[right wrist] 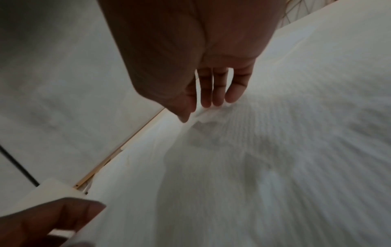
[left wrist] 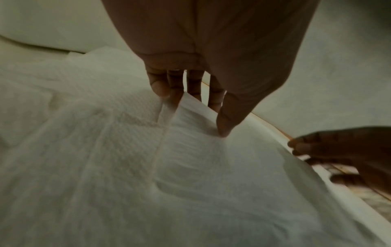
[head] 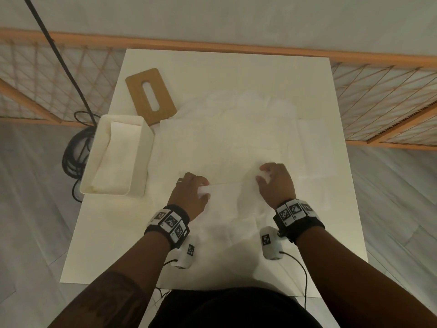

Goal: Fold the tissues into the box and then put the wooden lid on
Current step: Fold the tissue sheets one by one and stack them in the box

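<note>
Both hands pinching one tissue's near edge, left grip, right grip, box left, wooden lid beyond

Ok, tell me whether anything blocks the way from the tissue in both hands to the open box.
Nothing visible does. The tissue, pinched by the left hand and right hand, lies right of the white box, with only bare table between them. The wooden lid lies behind the box, off that path.
</note>
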A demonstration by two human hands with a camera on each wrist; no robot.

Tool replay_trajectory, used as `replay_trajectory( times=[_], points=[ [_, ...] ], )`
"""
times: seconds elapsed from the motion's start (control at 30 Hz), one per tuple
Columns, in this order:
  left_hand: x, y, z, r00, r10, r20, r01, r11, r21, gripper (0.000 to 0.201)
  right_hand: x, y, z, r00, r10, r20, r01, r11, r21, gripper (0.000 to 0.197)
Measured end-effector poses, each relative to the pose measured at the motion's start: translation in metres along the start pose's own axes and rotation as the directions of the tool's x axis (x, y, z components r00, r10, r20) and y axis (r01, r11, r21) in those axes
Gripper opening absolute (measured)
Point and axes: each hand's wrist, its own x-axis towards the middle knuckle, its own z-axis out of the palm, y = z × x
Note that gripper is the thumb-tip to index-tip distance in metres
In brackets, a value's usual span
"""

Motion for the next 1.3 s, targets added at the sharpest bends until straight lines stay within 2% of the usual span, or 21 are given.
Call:
replay_trajectory(
  times=[0.1, 0.27, 0.33, 0.47, 0.63, 0.73, 0.83, 0.87, 0.93, 1.0, 1.03, 1.1, 1.17, 1.2, 1.23, 1.27, 1.3],
  points=[
    [0.002, 0.001, 0.001, 0.998, 0.061, -0.006, -0.060, 0.988, 0.139, 0.029, 0.025, -0.010, -0.010, 0.997, -0.070, -0.021, 0.069, 0.994, -0.079, 0.042],
    [0.006, 0.011, -0.003, 0.998, 0.055, 0.022, -0.058, 0.977, 0.207, 0.019, 0.062, -0.027, -0.019, 0.988, -0.049, 0.143, 0.084, 0.964, -0.251, 0.056],
    [0.008, 0.016, -0.005, 0.997, 0.046, 0.058, -0.058, 0.974, 0.220, 0.018, 0.068, -0.030, -0.019, 0.983, -0.042, 0.178, 0.101, 0.935, -0.339, 0.052],
    [0.012, 0.019, -0.007, 0.990, 0.051, 0.134, -0.086, 0.959, 0.269, 0.021, 0.073, -0.036, -0.024, 0.983, -0.041, 0.176, 0.112, 0.902, -0.416, 0.025],
    [0.015, 0.017, -0.005, 0.986, 0.060, 0.153, -0.101, 0.954, 0.281, 0.018, 0.071, -0.036, -0.036, 0.989, -0.108, 0.097, 0.133, 0.940, -0.315, 0.021],
    [0.016, 0.016, -0.003, 0.985, 0.069, 0.158, -0.112, 0.952, 0.285, 0.015, 0.069, -0.037, -0.048, 0.983, -0.128, 0.130, 0.156, 0.959, -0.235, 0.020],
    [0.018, 0.016, -0.001, 0.983, 0.073, 0.168, -0.121, 0.947, 0.298, 0.014, 0.071, -0.040, -0.066, 0.986, -0.103, 0.132, 0.132, 0.961, -0.242, 0.021],
    [0.018, 0.017, -0.001, 0.982, 0.075, 0.175, -0.127, 0.943, 0.307, 0.015, 0.073, -0.040, -0.073, 0.992, -0.092, 0.092, 0.112, 0.964, -0.242, 0.021],
    [0.019, 0.018, -0.003, 0.979, 0.075, 0.189, -0.136, 0.933, 0.334, 0.017, 0.075, -0.039, -0.090, 0.995, -0.071, -0.074, 0.057, 0.983, -0.175, 0.017],
    [0.019, 0.020, -0.005, 0.982, 0.077, 0.172, -0.136, 0.921, 0.364, 0.022, 0.074, -0.037, -0.106, 0.977, -0.036, -0.211, 0.037, 0.999, -0.002, 0.014],
    [0.019, 0.023, -0.005, 0.987, 0.087, 0.134, -0.130, 0.924, 0.361, 0.027, 0.072, -0.038, -0.112, 0.976, -0.012, -0.219, 0.033, 0.995, 0.095, 0.013],
    [0.019, 0.033, -0.008, 0.994, 0.109, 0.025, -0.112, 0.971, 0.214, 0.040, 0.065, -0.042, -0.121, 0.989, 0.048, -0.136, 0.007, 0.926, 0.378, 0.011],
    [0.023, 0.050, -0.016, 0.997, 0.072, 0.019, -0.069, 0.988, -0.138, 0.068, 0.053, -0.049, -0.125, 0.997, 0.069, 0.028, -0.069, 0.732, 0.678, 0.010],
    [0.024, 0.062, -0.023, 0.996, 0.045, 0.075, -0.014, 0.932, -0.363, 0.088, 0.047, -0.052, -0.126, 0.992, 0.046, 0.114, -0.118, 0.620, 0.776, 0.012],
    [0.027, 0.073, -0.030, 0.988, 0.022, 0.151, 0.069, 0.816, -0.573, 0.107, 0.042, -0.053, -0.125, 0.982, 0.012, 0.187, -0.166, 0.524, 0.836, 0.015],
    [0.029, 0.084, -0.035, 0.970, 0.007, 0.243, 0.178, 0.663, -0.727, 0.118, 0.036, -0.055, -0.125, 0.970, -0.023, 0.243, -0.206, 0.454, 0.867, 0.020],
    [0.031, 0.091, -0.039, 0.942, 0.004, 0.336, 0.287, 0.512, -0.810, 0.120, 0.031, -0.055, -0.123, 0.957, -0.053, 0.285, -0.241, 0.401, 0.884, 0.027]
  ],
)
